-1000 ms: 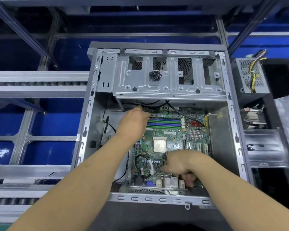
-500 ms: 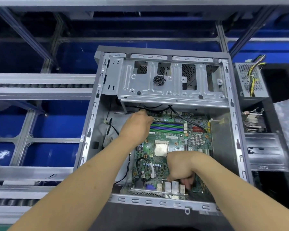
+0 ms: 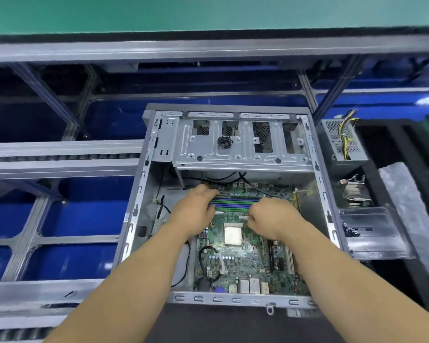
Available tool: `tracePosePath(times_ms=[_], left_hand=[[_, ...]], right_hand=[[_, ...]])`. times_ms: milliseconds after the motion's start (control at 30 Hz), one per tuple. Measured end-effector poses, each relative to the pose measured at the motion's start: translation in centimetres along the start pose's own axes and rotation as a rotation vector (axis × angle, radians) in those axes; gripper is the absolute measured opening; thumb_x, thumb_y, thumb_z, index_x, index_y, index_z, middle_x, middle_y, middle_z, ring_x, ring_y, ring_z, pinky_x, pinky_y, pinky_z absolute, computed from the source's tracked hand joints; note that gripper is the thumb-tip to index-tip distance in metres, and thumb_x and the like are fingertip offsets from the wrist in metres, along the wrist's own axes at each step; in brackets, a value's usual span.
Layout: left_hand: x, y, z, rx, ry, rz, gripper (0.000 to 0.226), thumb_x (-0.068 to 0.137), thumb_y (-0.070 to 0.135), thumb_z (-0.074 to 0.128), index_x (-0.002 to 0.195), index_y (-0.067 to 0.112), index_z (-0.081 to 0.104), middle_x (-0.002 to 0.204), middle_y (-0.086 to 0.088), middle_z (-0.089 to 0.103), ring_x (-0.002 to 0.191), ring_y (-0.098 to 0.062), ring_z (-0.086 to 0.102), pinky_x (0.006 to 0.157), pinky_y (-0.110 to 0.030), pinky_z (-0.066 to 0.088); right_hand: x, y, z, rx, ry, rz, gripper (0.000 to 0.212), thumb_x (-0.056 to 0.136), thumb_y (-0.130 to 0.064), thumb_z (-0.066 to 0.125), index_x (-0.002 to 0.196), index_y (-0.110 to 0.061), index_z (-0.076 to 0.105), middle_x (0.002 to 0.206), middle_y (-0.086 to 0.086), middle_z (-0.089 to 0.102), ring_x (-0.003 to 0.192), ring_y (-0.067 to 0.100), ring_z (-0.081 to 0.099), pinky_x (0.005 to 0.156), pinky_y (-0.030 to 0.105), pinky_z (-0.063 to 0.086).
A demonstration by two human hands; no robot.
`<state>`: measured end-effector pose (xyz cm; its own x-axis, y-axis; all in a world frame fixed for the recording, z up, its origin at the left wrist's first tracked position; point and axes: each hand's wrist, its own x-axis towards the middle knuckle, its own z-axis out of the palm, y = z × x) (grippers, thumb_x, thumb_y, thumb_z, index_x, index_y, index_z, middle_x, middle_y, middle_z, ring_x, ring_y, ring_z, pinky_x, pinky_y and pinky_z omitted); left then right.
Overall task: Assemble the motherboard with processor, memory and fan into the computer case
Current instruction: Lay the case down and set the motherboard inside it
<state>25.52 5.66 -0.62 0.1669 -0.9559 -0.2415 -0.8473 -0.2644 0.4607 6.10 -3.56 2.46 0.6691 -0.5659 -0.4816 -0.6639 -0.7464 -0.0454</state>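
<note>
An open grey computer case [image 3: 144,194] lies flat with a green motherboard [image 3: 248,263] inside it. A square silver processor [image 3: 232,234] sits in the board's middle. Purple and green memory slots [image 3: 233,205] run across its far part. My left hand [image 3: 196,211] rests curled on the board's far left corner, at the slots' left end. My right hand [image 3: 274,216] is curled at the slots' right end, fingers bent down onto the board. What the fingers hold is hidden.
A drive cage [image 3: 240,142] with a small pile of black screws [image 3: 224,142] spans the case's far end. Black cables [image 3: 233,175] run under it. A power supply [image 3: 342,142] and a heatsink [image 3: 354,191] lie to the right. Roller conveyor rails [image 3: 60,157] run at left.
My right hand has moved from the port edge at the near side up to the right end of the memory slots. The left hand stays at the far left corner. The camera tilted up.
</note>
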Motion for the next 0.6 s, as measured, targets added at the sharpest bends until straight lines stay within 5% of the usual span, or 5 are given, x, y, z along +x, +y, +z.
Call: tracePosePath(times_ms=[200, 300, 467, 600], left_hand=[[-1.6, 0.5, 0.8, 0.052, -0.061, -0.009, 0.062, 0.098, 0.020, 0.049, 0.155, 0.022, 0.026, 0.155, 0.000, 0.031, 0.141, -0.023, 0.032, 0.110, -0.042, 0.038], [-1.3, 0.6, 0.4, 0.056, -0.048, -0.043, 0.059, 0.097, 0.022, 0.049, 0.153, 0.024, 0.030, 0.150, -0.001, 0.032, 0.133, -0.026, 0.041, 0.101, -0.044, 0.046], [-0.8, 0.6, -0.5, -0.005, 0.079, -0.093, 0.045, 0.096, 0.018, 0.050, 0.140, 0.016, 0.049, 0.134, -0.008, 0.052, 0.118, -0.028, 0.054, 0.094, -0.041, 0.049], [-0.7, 0.6, -0.4, -0.059, 0.090, -0.112, 0.041, 0.094, 0.016, 0.051, 0.135, 0.015, 0.057, 0.127, -0.008, 0.063, 0.102, -0.023, 0.059, 0.086, -0.032, 0.050]], right_hand=[[-0.3, 1.2, -0.7, -0.010, 0.030, 0.009, 0.039, 0.098, -0.030, 0.045, 0.062, -0.015, 0.040, 0.063, 0.001, 0.046, 0.054, 0.018, 0.042, 0.058, 0.031, 0.043], [-1.3, 0.9, -2.0, 0.060, 0.104, -0.081, 0.044, 0.102, -0.034, 0.045, 0.062, -0.015, 0.046, 0.059, 0.000, 0.051, 0.053, 0.017, 0.047, 0.054, 0.028, 0.044], [-4.3, 1.8, -4.8, 0.110, 0.637, -0.031, 0.047, 0.105, -0.038, 0.042, 0.062, -0.019, 0.045, 0.055, -0.004, 0.047, 0.051, 0.013, 0.048, 0.046, 0.026, 0.033], [-5.5, 3.4, -4.6, 0.173, 0.557, 0.001, 0.045, 0.106, -0.032, 0.044, 0.063, -0.017, 0.042, 0.062, 0.002, 0.049, 0.063, 0.027, 0.051, 0.059, 0.036, 0.037]])
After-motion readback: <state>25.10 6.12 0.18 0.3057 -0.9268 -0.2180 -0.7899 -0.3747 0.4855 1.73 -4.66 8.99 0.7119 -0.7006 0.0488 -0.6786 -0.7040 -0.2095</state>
